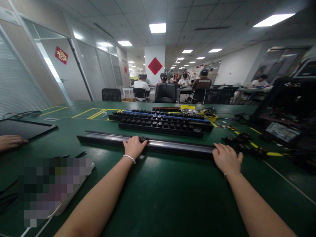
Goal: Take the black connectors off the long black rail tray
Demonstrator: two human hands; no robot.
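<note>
A long black and silver rail lies across the green table in front of me. My left hand rests on the rail near its middle, fingers closed over a small black knob-like part. My right hand grips the rail's right end with curled fingers. Both wrists wear thin bracelets.
Behind the rail lie more long strips set with rows of black parts. Loose black parts sit at the right. Another person's hand rests at the left edge beside a dark panel. A machine stands right; seated people work far back.
</note>
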